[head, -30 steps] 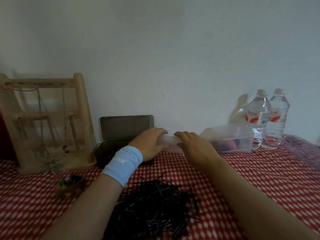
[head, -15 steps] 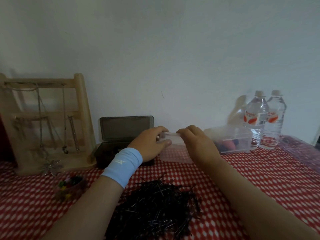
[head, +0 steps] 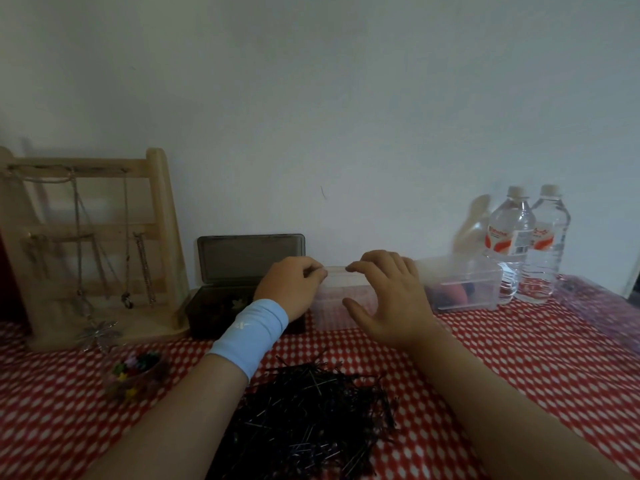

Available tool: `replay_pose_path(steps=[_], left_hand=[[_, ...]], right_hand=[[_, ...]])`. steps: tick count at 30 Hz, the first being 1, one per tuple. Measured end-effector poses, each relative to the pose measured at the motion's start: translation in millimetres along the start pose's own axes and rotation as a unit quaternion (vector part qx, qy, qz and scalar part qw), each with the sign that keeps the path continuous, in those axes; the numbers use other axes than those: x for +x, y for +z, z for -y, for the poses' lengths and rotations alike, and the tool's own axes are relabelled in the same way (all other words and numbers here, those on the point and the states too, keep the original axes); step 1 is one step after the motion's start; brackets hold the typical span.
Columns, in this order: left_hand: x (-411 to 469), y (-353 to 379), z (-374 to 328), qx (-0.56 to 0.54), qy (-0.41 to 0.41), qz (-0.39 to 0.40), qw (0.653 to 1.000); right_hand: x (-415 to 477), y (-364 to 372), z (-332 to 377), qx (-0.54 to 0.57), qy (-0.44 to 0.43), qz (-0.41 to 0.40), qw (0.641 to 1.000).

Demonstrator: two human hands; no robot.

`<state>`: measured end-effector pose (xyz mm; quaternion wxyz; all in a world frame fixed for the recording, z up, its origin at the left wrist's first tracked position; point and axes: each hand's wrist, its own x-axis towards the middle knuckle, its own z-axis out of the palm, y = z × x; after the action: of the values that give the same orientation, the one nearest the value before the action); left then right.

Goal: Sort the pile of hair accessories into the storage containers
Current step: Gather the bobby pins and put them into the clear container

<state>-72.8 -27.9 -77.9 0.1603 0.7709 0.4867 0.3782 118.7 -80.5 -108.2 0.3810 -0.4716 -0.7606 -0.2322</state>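
Observation:
A big pile of black bobby pins (head: 304, 420) lies on the red checked cloth between my forearms. Behind it stands a small clear container (head: 332, 306) with a thin clear lid (head: 335, 269) on top. My left hand (head: 294, 285), with a light blue wristband, pinches the lid's left end with curled fingers. My right hand (head: 388, 296) arches over the container's right side with fingers spread and the thumb apart in front of its wall. Its index fingertip is at the lid's right end. A dark box (head: 221, 306) stands open to the left, its lid upright.
A second clear tub (head: 460, 282) with coloured items stands to the right, beside two water bottles (head: 530, 244). A wooden jewellery stand (head: 93, 244) with chains is at the far left. A small bowl of colourful clips (head: 135, 372) sits in front of it. The wall is close behind.
My right hand has given up its pinch on the lid and spread its fingers. My left hand keeps its pinch at the lid's left end.

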Motion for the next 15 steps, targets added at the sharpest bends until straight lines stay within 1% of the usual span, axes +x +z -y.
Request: replay_pose_path(steps=[3, 5, 6, 7, 9, 11, 12, 14, 15], left_hand=[[1, 1, -4, -0.02, -0.015, -0.021, 0.999], [1, 1, -4, -0.031, -0.026, -0.037, 0.998], [2, 1, -2, -0.029, -0.026, -0.044, 0.998], [3, 1, -1, -0.022, -0.025, -0.052, 0.998], [4, 1, 0, -0.003, -0.008, -0.082, 0.997], [5, 0, 1, 0.001, 0.025, -0.117, 0.993], [5, -1, 1, -0.005, 0.039, -0.121, 0.992], [4, -2, 1, -0.014, 0.063, -0.096, 0.993], [4, -3, 1, -0.014, 0.074, -0.069, 0.995]], right_hand=[[1, -1, 0, -0.031, -0.028, -0.044, 0.998], [3, -2, 2, -0.023, -0.05, -0.044, 0.997], [3, -3, 3, 0.002, -0.062, -0.03, 0.998], [4, -3, 4, 0.036, -0.067, -0.005, 0.997], [4, -3, 5, 0.081, -0.049, 0.049, 0.994], [8, -4, 6, 0.081, -0.006, 0.102, 0.992], [12, -6, 7, 0.079, 0.022, 0.135, 0.987], [22, -12, 6, 0.106, 0.091, 0.208, 0.968], [27, -15, 6, 0.144, 0.128, 0.24, 0.951]])
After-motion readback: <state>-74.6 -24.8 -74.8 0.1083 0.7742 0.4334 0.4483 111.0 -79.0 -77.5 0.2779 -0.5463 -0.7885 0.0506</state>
